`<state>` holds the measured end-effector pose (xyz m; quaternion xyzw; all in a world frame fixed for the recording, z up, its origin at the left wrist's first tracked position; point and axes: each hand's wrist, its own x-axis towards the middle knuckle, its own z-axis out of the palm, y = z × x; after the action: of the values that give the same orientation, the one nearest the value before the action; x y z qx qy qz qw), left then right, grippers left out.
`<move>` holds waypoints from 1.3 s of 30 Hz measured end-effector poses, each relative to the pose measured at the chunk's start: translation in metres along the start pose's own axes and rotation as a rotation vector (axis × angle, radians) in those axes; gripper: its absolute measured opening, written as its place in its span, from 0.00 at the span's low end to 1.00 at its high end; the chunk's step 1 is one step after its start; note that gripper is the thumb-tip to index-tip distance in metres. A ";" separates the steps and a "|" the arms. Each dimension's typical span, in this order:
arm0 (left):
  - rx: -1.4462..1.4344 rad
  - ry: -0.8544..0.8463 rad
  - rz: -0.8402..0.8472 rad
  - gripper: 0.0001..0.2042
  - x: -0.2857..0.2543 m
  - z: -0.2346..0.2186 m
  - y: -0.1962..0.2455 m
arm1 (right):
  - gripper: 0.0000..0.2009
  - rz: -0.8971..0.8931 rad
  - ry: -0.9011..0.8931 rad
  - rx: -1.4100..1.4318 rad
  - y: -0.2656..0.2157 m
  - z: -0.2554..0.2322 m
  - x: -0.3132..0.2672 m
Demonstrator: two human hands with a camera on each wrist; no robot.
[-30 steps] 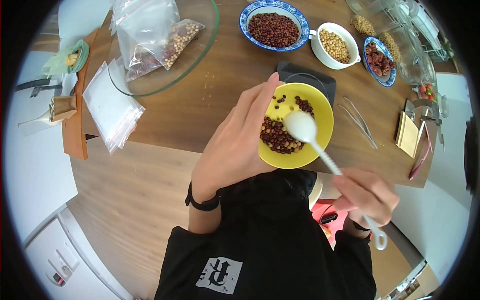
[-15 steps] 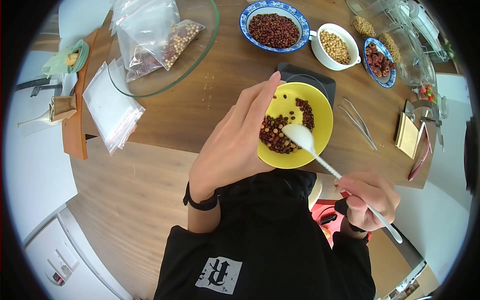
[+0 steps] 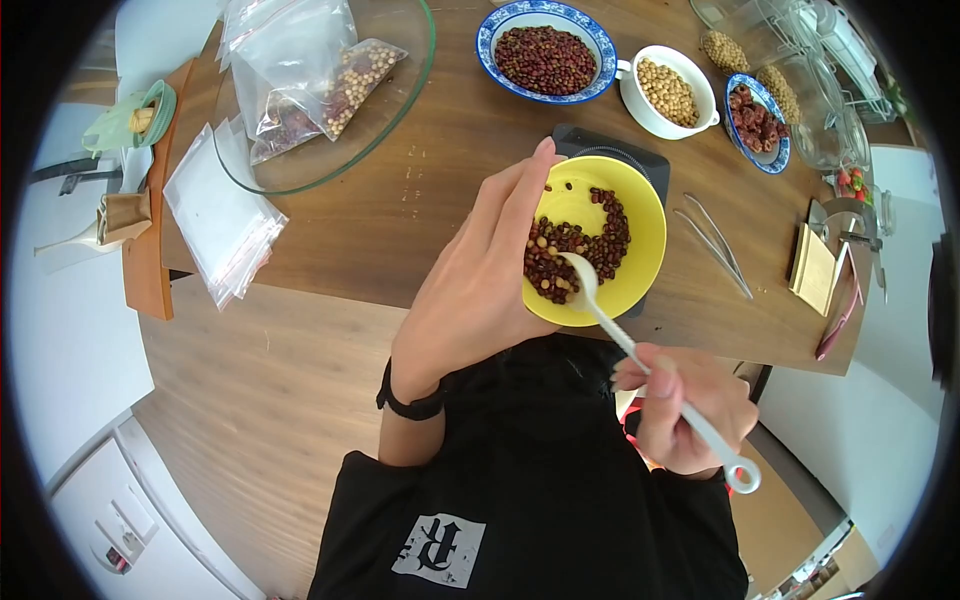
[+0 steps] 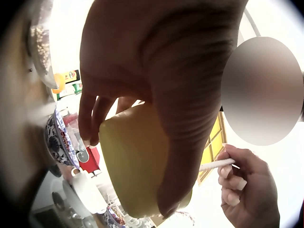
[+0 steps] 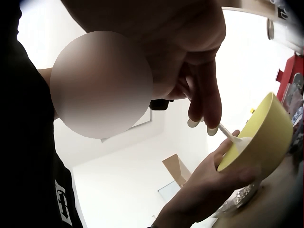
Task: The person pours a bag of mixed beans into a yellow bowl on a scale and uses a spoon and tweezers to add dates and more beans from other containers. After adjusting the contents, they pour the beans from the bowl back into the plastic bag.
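Observation:
My left hand (image 3: 475, 270) grips a yellow bowl (image 3: 640, 240) from its left side, thumb and fingers spread around the outer wall in the left wrist view. The bowl is tilted toward me, raised over the front of a black kitchen scale (image 3: 650, 165). Dark red beans (image 3: 605, 245) and some pale round beans lie inside it. Lower right, my right hand (image 3: 695, 410) holds a white spoon (image 3: 625, 345) by its handle. The spoon's head dips into the beans at the bowl's near left and is partly buried.
Behind the scale stand a patterned bowl of small reddish beans (image 3: 545, 62), a white handled bowl of pale beans (image 3: 668, 92) and a patterned dish of dark red pieces (image 3: 757, 120). Tongs (image 3: 718, 245) lie at right. Left are a glass bowl (image 3: 428, 60) with bagged beans and flat plastic bags (image 3: 220, 210).
The spoon has moved down and left into the beans, its head now steeper. My right hand has shifted left and slightly down. The beans have spread along the bowl's right side.

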<state>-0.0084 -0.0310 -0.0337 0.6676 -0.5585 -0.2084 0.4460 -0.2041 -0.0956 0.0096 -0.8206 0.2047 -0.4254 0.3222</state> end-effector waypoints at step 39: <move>0.014 0.098 0.056 0.57 -0.001 0.002 -0.006 | 0.13 0.385 0.098 0.263 0.010 0.000 0.007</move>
<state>-0.0072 -0.0310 -0.0402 0.6642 -0.5557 -0.1591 0.4741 -0.2012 -0.1068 0.0063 -0.6958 0.3158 -0.4183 0.4911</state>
